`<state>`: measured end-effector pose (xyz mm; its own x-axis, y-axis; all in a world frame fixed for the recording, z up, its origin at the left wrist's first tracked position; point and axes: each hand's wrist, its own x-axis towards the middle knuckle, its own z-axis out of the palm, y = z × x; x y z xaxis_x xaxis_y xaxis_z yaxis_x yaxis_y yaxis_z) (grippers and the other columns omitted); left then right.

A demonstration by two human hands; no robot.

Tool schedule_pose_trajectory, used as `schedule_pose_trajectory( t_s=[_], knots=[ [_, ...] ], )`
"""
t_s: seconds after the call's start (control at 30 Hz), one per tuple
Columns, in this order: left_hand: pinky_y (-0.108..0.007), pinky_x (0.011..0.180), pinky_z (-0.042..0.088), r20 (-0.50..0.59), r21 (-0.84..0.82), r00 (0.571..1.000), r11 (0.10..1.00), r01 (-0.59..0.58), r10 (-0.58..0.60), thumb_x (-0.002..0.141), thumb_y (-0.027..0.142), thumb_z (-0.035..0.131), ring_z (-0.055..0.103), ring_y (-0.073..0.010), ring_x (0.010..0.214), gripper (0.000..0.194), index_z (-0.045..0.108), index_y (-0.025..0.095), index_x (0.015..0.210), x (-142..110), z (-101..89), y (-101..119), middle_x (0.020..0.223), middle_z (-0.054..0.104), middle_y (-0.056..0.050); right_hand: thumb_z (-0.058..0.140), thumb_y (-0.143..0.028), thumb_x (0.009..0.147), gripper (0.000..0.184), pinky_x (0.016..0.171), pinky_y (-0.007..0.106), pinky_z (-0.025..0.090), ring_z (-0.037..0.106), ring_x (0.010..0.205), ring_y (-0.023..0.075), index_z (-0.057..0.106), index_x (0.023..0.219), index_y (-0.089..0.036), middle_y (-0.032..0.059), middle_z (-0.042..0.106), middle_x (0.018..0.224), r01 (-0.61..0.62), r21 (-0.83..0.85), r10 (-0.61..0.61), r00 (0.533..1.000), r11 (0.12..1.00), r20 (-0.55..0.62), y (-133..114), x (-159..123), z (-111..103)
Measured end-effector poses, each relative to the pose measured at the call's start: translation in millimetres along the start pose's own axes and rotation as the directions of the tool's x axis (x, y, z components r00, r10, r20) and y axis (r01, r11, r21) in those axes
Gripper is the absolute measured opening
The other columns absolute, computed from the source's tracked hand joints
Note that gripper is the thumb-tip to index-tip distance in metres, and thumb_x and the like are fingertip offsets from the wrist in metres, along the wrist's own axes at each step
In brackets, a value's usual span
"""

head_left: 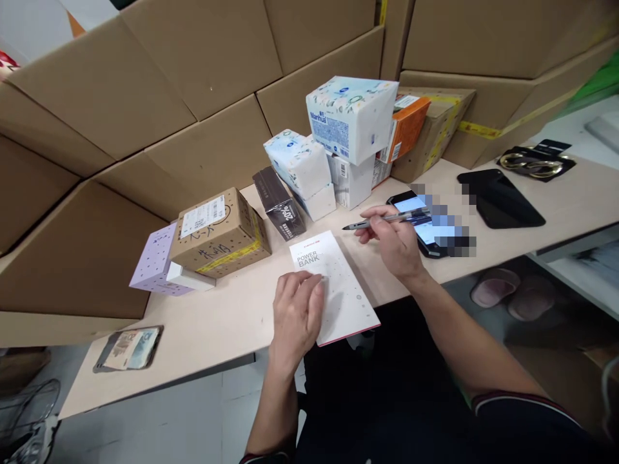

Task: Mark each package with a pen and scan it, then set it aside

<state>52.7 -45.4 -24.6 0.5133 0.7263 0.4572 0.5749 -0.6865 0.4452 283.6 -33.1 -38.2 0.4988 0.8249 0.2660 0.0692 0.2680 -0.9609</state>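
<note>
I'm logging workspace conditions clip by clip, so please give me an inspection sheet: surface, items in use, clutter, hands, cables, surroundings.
Surface: pale tabletop, with things along the back.
Items in use: pen; white packet marked POWER BANK, its near end apparently overhanging the front edge.
Clutter: brown carton, purple box, dark box, tissue packs and orange box toward the back; lit phone, partly pixelated, and dark slab at right; banknotes at far left.
Hands: left hand rests on the packet; right hand holds the pen, tip pointing left.
Cables: nothing seen for certain.
Surroundings: cardboard panels behind; pink footwear below the tabletop at right.
</note>
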Motion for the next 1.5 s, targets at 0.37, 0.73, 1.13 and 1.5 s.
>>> schedule_pose_trajectory(
  t_s=[0.37,0.73,1.13,1.5],
  knots=[
    [-0.052,0.117,0.027,0.259,-0.118,0.965,0.991,0.067,-0.034,0.106,0.040,0.028,0.035,-0.0257,0.142,0.043,0.058,0.026,0.135,10.2,14.8,-6.6,0.148,0.052,-0.006,0.050,-0.036,0.095,0.016,0.058,0.027,0.042,0.056,0.056,0.0119,0.051,0.089,-0.022,-0.0024,0.062,0.067,0.164,-0.293,-0.091,0.965,0.942,0.248,-3.1,-3.9,21.8],
    [-0.049,0.116,0.029,0.233,-0.107,0.972,0.994,0.032,-0.006,0.105,0.035,0.031,0.039,-0.0248,0.139,0.040,0.059,0.025,0.132,10.6,16.1,-6.8,0.145,0.054,-0.005,0.045,-0.033,0.095,0.018,0.063,0.027,0.041,0.054,0.058,0.0120,0.048,0.081,-0.023,-0.0023,0.060,0.071,0.236,-0.430,-0.091,0.939,0.871,0.331,2.7,-1.7,26.7],
    [-0.049,0.113,0.030,0.230,-0.092,0.973,0.995,0.033,-0.011,0.105,0.037,0.032,0.040,-0.0260,0.137,0.040,0.059,0.025,0.132,9.4,16.4,-7.0,0.145,0.055,-0.005,0.044,-0.034,0.096,0.019,0.063,0.029,0.041,0.055,0.060,0.0135,0.047,0.080,-0.023,-0.0015,0.061,0.071,0.239,-0.460,-0.070,0.933,0.855,0.354,-0.9,-1.5,27.7],
    [-0.049,0.112,0.028,0.224,-0.087,0.974,0.995,0.056,-0.035,0.106,0.038,0.031,0.041,-0.0260,0.137,0.040,0.060,0.027,0.131,9.6,17.2,-7.4,0.144,0.057,-0.005,0.047,-0.039,0.099,0.018,0.062,0.028,0.046,0.060,0.066,0.0147,0.054,0.096,-0.022,0.0000,0.062,0.078,0.230,-0.355,-0.156,0.962,0.906,0.225,7.0,-6.4,17.5]
  ],
)
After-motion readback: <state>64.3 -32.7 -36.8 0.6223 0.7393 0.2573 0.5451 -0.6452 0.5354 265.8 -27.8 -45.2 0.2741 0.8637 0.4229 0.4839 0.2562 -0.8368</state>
